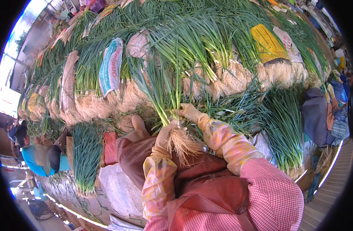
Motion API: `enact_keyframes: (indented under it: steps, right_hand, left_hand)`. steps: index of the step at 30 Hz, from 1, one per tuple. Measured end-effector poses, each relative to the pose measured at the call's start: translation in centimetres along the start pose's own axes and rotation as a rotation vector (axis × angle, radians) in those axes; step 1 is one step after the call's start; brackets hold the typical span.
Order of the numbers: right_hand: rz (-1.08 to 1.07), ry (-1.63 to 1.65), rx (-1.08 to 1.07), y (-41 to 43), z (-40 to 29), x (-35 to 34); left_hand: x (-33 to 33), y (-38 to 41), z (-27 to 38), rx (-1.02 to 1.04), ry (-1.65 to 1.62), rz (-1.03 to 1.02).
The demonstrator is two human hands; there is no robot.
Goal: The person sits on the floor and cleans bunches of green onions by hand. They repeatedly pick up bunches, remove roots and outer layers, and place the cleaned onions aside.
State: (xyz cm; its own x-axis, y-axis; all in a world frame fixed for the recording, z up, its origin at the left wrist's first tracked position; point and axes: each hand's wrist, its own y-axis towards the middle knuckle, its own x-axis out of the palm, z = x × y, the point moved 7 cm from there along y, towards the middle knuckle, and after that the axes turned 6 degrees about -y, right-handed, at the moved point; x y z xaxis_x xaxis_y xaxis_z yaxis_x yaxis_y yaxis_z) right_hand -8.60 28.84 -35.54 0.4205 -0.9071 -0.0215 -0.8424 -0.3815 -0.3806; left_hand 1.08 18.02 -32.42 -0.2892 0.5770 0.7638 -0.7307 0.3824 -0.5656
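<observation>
My left hand (pixel 167 133), in a tan rubber glove, grips a few green onions (pixel 163 114) low on their stalks, above the pale roots (pixel 183 144). Beside it my right hand (pixel 190 113), gloved the same way, has thumb and fingers closed around the stalks of the same small bunch. The leaves point away from me and the roots hang over my dark red apron (pixel 205 173). Just beyond my hands lies a long row of green onions (pixel 217 63) with roots facing me.
Trimmed bunches (pixel 87 156) stand at left, more (pixel 283 130) at right. Printed sacks (pixel 111 66) and a yellow one (pixel 269 43) lie on the row. A person (pixel 39 153) sits at far left; another person's clothed legs (pixel 318 115) show at right. A red pad (pixel 110 147) lies near my knee.
</observation>
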Motion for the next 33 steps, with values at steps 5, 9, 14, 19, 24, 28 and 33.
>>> enact_keyframes:
  steps: [5, 9, 14, 19, 24, 28, 33]
  right_hand:
    - [0.536, -0.499, 0.039, -2.9, -4.9, -1.9]
    - [0.515, -0.722, 0.103, -1.9, -6.4, -1.7]
    - [0.300, -0.530, 0.098, 0.3, -4.9, -1.6]
    - [0.151, 0.029, 0.013, -3.7, -4.5, -1.2]
    - [0.251, 0.324, -0.196, -8.6, -6.1, -3.0]
    - [0.206, -0.109, 0.168, -6.9, -6.5, -1.8]
    - [0.191, -0.885, -0.103, -2.4, -4.3, 1.0]
  left_hand:
    - [-1.3, -0.1, 0.6, 0.108, 0.136, 0.061]
    - [-0.1, -0.3, 0.6, 0.117, 0.170, 0.067]
    - [-0.2, -0.6, 1.2, 0.163, 0.200, 0.072]
    - [-1.5, -0.4, 1.2, 0.211, 0.039, 0.228]
    - [-2.5, -0.4, 1.8, 0.263, 0.074, 0.282]
    - [-2.2, 0.4, 1.9, 0.257, 0.290, 0.351]
    - [-1.9, 1.1, 2.3, 0.384, 0.378, 0.264]
